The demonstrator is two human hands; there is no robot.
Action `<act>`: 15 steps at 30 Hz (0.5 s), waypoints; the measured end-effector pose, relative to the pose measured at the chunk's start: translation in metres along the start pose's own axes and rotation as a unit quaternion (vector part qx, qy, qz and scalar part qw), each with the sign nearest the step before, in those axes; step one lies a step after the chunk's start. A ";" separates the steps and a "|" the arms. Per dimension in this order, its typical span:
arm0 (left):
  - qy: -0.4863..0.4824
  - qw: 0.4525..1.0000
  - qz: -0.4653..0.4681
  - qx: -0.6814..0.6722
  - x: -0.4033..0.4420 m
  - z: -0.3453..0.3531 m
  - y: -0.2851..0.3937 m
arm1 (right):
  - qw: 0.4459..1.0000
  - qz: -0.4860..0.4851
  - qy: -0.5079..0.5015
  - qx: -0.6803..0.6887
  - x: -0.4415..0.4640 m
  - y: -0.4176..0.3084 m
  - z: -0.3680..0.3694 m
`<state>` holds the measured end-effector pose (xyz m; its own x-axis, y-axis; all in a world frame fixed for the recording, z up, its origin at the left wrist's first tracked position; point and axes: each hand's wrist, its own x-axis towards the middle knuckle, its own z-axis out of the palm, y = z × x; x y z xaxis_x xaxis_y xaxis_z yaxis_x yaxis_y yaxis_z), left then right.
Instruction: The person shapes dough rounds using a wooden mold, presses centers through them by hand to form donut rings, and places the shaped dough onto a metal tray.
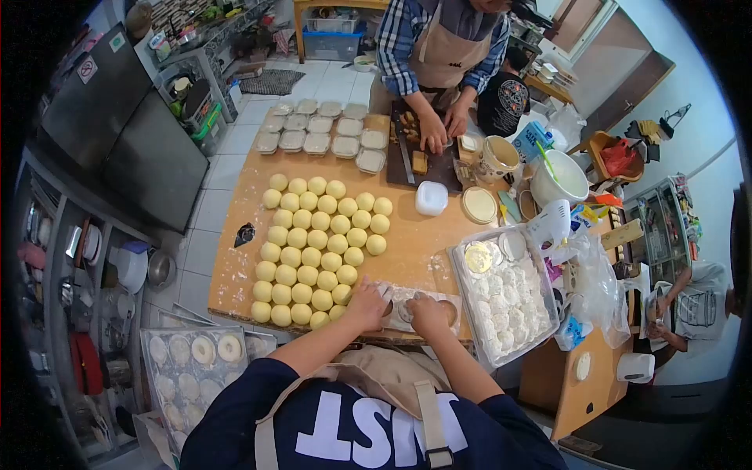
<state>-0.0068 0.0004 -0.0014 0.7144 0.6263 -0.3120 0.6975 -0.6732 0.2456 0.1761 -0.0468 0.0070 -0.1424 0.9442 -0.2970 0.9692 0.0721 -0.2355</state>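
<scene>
At the table's near edge, my left hand [366, 307] lies beside the closest dough balls [311, 257], its fingers curled at the left end of a flour-dusted whitish strip [401, 296]. Over the same strip bends my right hand [429, 315], fingers closed and pointing inward. Small brown patches show next to both hands; what the fingers hold is too small to tell. The smooth pale-yellow balls stand in rows to the left. Right of my right hand is a clear plastic tray [501, 301] of white floured rounds, with a yellowish disc [478, 257] at its far end.
Opposite, a person in a plaid shirt works at a dark cutting board [403, 160] with a knife [403, 149]. Several lidded tubs [317, 143] stand far left. A white bucket [560, 180], hand mixer [550, 225] and plastic bags crowd the right. A doughnut tray [188, 368] sits lower left.
</scene>
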 end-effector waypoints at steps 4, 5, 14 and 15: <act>0.021 1.000 -0.002 -0.005 0.000 0.007 0.001 | 1.000 -0.002 0.009 0.001 -0.002 0.000 0.007; 0.019 1.000 -0.003 -0.004 -0.001 0.005 0.002 | 1.000 -0.003 0.018 0.005 -0.001 0.002 0.008; 0.011 1.000 -0.008 -0.001 0.003 0.005 0.000 | 0.985 -0.058 0.120 0.113 0.000 0.023 -0.023; 0.007 1.000 -0.010 0.001 0.003 0.006 0.000 | 0.985 -0.026 0.116 0.126 -0.004 0.022 -0.035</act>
<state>-0.0049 -0.0007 -0.0080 0.7014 0.6450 -0.3032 0.7112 -0.6613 0.2385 0.2049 -0.0380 0.0356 -0.1130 0.9914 -0.0663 0.8766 0.0681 -0.4764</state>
